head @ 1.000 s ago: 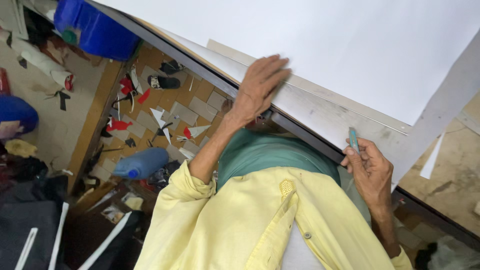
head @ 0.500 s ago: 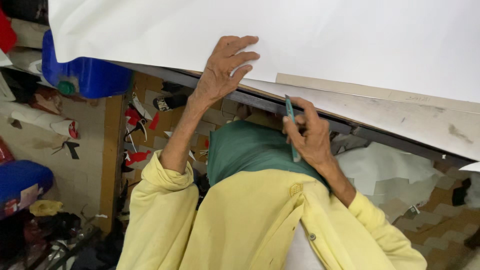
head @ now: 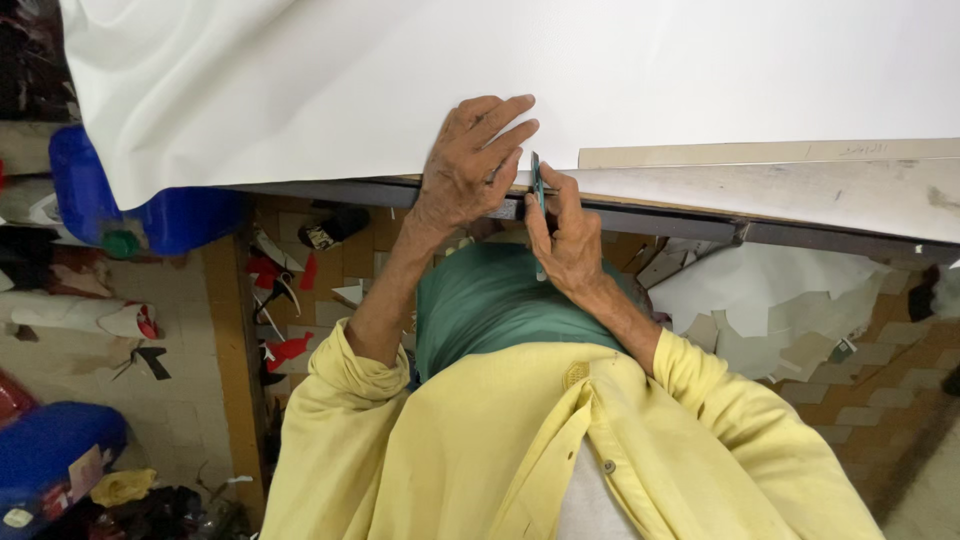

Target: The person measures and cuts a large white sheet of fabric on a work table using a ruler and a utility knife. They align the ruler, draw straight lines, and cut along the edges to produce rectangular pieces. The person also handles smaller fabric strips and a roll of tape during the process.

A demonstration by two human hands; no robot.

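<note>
Fingers of the left hand (head: 468, 165) lie spread and flat, pressing down on the near edge of a large white sheet (head: 600, 70) that covers the table. Fingers of the right hand (head: 565, 235) are closed together around a slim teal-handled cutting tool (head: 537, 185), held upright with its tip at the sheet's edge, just beside the left hand's fingertips; the two hands sit almost touching. The sheet spreads across the top of the view and hangs over the table's dark front edge (head: 660, 215) at the left. To the right of the hands, a long pale strip (head: 770, 153) lies along the sheet's near border, with a worn, grey-stained board surface (head: 800, 195) below it. Both forearms come up from yellow sleeves (head: 345, 375); a green garment (head: 490, 300) shows between them at the table edge. Below the table on the right lies a heap of white and beige offcuts (head: 770, 310) on a brick-pattern floor. At the left, a blue plastic container (head: 170, 210) stands under the draped sheet, and red, white and black scraps (head: 280, 300) are scattered on the floor. Whether the tool's blade touches the sheet cannot be told.
</note>
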